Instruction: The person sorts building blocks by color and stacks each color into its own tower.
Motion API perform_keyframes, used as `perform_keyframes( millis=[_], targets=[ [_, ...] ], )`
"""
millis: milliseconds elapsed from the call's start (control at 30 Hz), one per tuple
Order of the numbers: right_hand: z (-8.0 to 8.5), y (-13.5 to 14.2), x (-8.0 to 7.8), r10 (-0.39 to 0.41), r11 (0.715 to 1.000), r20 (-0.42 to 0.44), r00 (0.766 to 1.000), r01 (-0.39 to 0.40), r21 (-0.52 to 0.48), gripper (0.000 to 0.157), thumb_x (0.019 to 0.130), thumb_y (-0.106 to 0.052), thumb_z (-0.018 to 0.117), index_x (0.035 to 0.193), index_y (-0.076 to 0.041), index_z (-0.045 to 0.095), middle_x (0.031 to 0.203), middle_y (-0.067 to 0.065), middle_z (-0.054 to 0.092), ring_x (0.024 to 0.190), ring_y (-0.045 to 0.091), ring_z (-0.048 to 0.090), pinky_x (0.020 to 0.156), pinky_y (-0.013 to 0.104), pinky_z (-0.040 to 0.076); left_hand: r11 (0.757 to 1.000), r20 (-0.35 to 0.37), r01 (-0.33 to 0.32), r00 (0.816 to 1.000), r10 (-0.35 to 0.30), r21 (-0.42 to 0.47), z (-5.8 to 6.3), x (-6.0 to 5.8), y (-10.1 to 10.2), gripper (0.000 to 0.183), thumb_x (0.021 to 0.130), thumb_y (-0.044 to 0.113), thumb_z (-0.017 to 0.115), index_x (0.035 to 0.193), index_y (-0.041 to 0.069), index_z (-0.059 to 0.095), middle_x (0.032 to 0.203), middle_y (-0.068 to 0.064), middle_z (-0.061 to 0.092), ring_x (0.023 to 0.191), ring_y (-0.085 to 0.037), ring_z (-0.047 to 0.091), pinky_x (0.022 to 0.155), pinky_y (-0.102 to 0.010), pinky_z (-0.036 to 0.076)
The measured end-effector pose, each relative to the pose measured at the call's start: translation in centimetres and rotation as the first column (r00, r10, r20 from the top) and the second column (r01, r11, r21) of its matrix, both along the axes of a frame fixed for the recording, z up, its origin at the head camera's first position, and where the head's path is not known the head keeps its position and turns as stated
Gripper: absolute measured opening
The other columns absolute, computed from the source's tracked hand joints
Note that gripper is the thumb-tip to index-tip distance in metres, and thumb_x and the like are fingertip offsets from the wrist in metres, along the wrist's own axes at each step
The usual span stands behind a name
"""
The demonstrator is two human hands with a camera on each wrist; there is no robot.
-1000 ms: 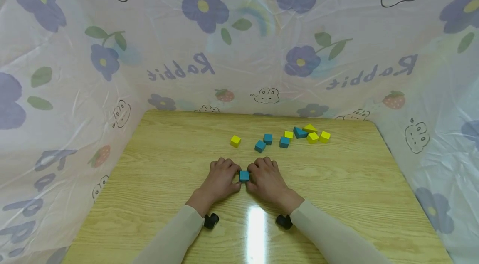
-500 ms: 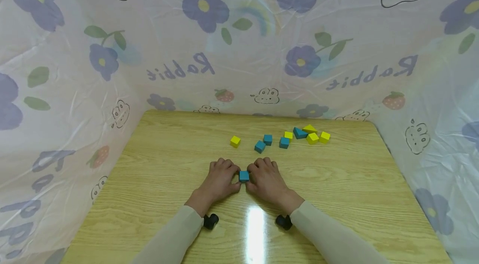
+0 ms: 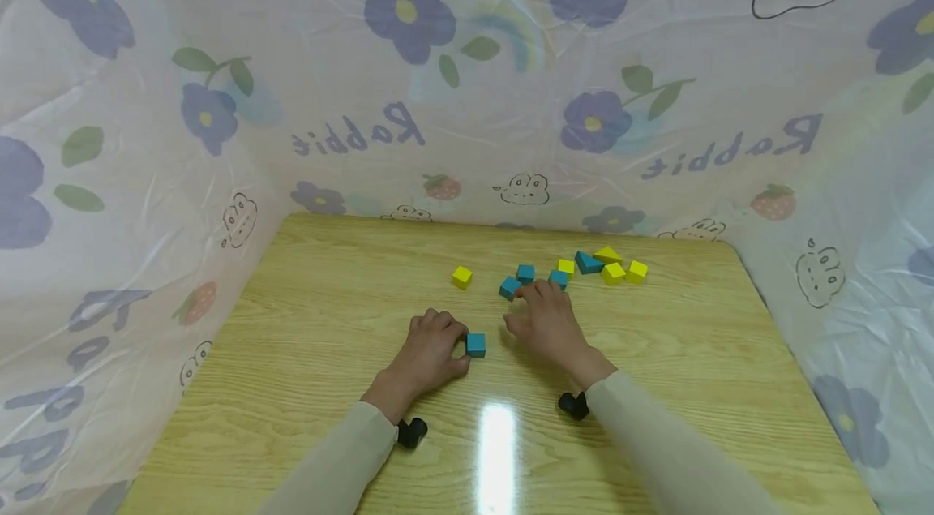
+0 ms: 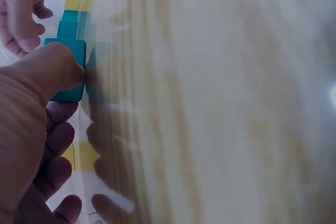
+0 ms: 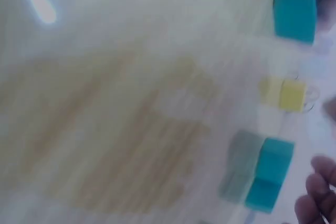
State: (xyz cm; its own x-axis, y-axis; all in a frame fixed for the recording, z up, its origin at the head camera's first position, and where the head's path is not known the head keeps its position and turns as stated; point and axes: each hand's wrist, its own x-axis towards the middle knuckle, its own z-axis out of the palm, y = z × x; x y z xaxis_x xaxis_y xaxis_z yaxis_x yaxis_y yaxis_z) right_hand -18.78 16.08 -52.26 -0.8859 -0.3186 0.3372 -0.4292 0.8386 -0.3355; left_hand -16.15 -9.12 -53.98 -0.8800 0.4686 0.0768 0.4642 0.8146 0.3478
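In the head view a small blue cube (image 3: 476,345) rests on the wooden table. My left hand (image 3: 430,345) holds it at its left side; in the left wrist view the thumb (image 4: 58,66) lies across the cube's near face. My right hand (image 3: 549,324) is off to the right of that cube, thumb and fingers apart, with nothing held. Its fingertips reach close to another blue cube (image 3: 509,288); whether they touch it I cannot tell. Two further blue cubes, one behind (image 3: 525,273) and one to the right (image 3: 558,280), are nearby.
A lone yellow cube (image 3: 462,277) lies farther left. Toward the back right are a yellow cube (image 3: 566,266), a blue triangular block (image 3: 588,262), a yellow triangular block (image 3: 607,255) and more yellow cubes (image 3: 614,273). Printed sheeting (image 3: 474,118) walls the table (image 3: 328,280) at back and sides.
My right hand has let go of the near blue cube and moved forward and right toward the back blocks. The left hand and its cube have stayed in place.
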Motion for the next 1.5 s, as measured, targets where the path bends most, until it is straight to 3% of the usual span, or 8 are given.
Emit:
perform_keyframes(
  millis=[233,467,900,1067,1167,1300,1500],
  targets=[
    [0.1,0.6,-2.2,-0.123,0.992,0.009,0.992,0.123,0.027,0.042,0.096,-0.032,0.078,0.124,-0.002,0.069,0.119,0.018,0.062,0.111,0.042,0.051,0.094,0.055,0.043,1.0,0.001,0.001,1.0,-0.001,0.003,0.1,-0.2,-0.1,0.031,0.095,0.036,0.073,0.118,0.017,0.073,0.117,-0.001,0.064,0.108,-0.023,0.05,0.104,-0.051,0.039],
    [0.1,0.0,-3.0,-0.139,0.974,-0.002,0.99,0.137,0.18,0.044,0.096,-0.037,0.077,0.121,-0.002,0.067,0.118,0.018,0.06,0.113,0.041,0.049,0.1,0.058,0.041,1.0,0.003,0.001,1.0,-0.001,-0.002,0.2,-0.2,-0.1,0.03,0.095,0.036,0.074,0.118,0.017,0.073,0.116,0.0,0.064,0.108,-0.023,0.051,0.103,-0.049,0.04],
    [-0.1,-0.5,-3.7,-0.189,0.965,0.057,0.98,0.175,0.192,0.04,0.098,-0.035,0.074,0.119,-0.002,0.067,0.113,0.017,0.061,0.112,0.04,0.049,0.101,0.058,0.041,1.0,0.019,0.006,1.0,-0.005,-0.005,0.3,-0.3,-0.2,0.032,0.094,0.036,0.075,0.119,0.017,0.073,0.116,0.001,0.064,0.109,-0.022,0.05,0.103,-0.048,0.039],
    [-0.1,-0.1,-3.2,-0.123,0.978,0.023,0.992,0.118,0.174,0.034,0.097,-0.03,0.073,0.116,-0.003,0.066,0.109,0.014,0.061,0.105,0.036,0.048,0.094,0.053,0.039,1.0,0.039,0.009,0.999,-0.009,-0.001,0.5,-0.3,-0.2,0.033,0.095,0.037,0.074,0.121,0.016,0.072,0.118,0.0,0.064,0.111,-0.022,0.05,0.105,-0.049,0.038],
    [0.0,0.3,-2.4,-0.047,0.98,-0.049,0.998,0.056,0.19,0.031,0.095,-0.029,0.074,0.112,-0.003,0.065,0.106,0.013,0.061,0.097,0.034,0.048,0.086,0.049,0.039,1.0,0.039,0.015,0.999,-0.015,0.0,0.4,-0.2,-0.2,0.033,0.096,0.037,0.073,0.122,0.016,0.072,0.119,0.0,0.064,0.112,-0.022,0.049,0.106,-0.049,0.038],
    [0.1,1.0,-1.2,0.071,0.965,-0.15,0.986,-0.03,0.261,0.034,0.094,-0.032,0.077,0.106,-0.003,0.064,0.102,0.012,0.06,0.091,0.034,0.047,0.079,0.046,0.04,1.0,0.019,0.02,1.0,-0.02,-0.014,0.5,-0.3,-0.2,0.034,0.095,0.037,0.073,0.123,0.016,0.072,0.12,0.0,0.064,0.112,-0.022,0.049,0.107,-0.049,0.037],
    [-0.4,1.6,0.7,0.198,0.939,-0.177,0.964,-0.135,0.315,0.036,0.094,-0.038,0.077,0.104,-0.006,0.062,0.101,0.009,0.059,0.093,0.032,0.05,0.081,0.046,0.042,0.998,-0.004,0.029,1.0,-0.029,-0.052,0.5,-0.4,-0.2,0.04,0.096,0.04,0.071,0.128,0.016,0.071,0.123,-0.001,0.064,0.114,-0.022,0.05,0.11,-0.048,0.037]
  ],
)
